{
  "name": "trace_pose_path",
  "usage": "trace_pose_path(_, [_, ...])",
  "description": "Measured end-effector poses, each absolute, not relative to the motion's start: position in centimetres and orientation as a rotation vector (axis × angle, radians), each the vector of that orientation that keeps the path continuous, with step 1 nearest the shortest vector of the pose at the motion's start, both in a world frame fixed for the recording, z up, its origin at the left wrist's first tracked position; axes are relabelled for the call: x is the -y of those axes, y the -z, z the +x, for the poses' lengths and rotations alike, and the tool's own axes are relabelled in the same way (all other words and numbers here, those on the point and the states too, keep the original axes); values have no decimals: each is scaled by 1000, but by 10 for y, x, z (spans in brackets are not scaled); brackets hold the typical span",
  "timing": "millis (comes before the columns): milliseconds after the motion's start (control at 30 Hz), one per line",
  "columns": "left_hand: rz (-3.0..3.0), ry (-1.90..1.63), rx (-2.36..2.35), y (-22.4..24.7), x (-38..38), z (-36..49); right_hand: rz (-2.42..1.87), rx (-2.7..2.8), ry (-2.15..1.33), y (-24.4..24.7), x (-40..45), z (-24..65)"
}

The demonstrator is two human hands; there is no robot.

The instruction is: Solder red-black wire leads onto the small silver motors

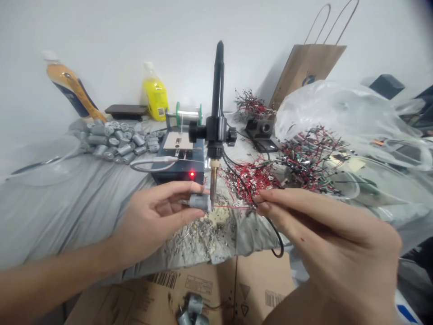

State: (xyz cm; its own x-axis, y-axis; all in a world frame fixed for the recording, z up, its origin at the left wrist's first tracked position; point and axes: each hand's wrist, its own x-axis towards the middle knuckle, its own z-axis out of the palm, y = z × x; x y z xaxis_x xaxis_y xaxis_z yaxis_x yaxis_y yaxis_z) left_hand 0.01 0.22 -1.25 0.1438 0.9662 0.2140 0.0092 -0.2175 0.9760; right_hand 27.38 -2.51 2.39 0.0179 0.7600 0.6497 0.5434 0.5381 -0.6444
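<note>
Left hand (154, 223) and right hand (324, 225) are working at a black soldering iron (218, 90)

Seen from the head camera, left hand is closing its fingers and thumb around a grey cylindrical metal motor (199, 201), just left of the iron's tip, which appears to be touching the motor's right end. The motor's long axis is lying nearly level, with its shaft pointing left. Right hand is pinching a thin red wire (233, 207) between thumb and fingertips, stretching it leftward toward that end, though the wire's tip is too small to make out. The iron is standing clamped upright, apparently leaving both hands free. Behind the iron, a blue soldering station (179, 164) is showing a red light; left of it, a heap of grey motors (115, 141) is lying, while right of it, a tangle of red wires (250, 178) is spreading.
</note>
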Motion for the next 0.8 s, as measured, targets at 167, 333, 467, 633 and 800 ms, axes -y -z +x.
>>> trace_pose_path(167, [1526, -1253, -1064, 12, 0, -1, -1066, 1632, -186, -25, 24, 269])
trace_pose_path(333, [1488, -1300, -973, 10, 1, 5, -1066, 1635, -144, -24, 21, 266])
trace_pose_path(467, [1438, -1303, -951, 6, 1, 8, -1059, 1613, -154, -23, 20, 265])
trace_pose_path(633, [1435, -1311, -951, 3, 1, 7, -1068, 1617, -165, -23, 21, 261])
trace_pose_path(800, [1422, -1298, -939, 3, 1, 7, -1035, 1626, -199, -23, 22, 258])
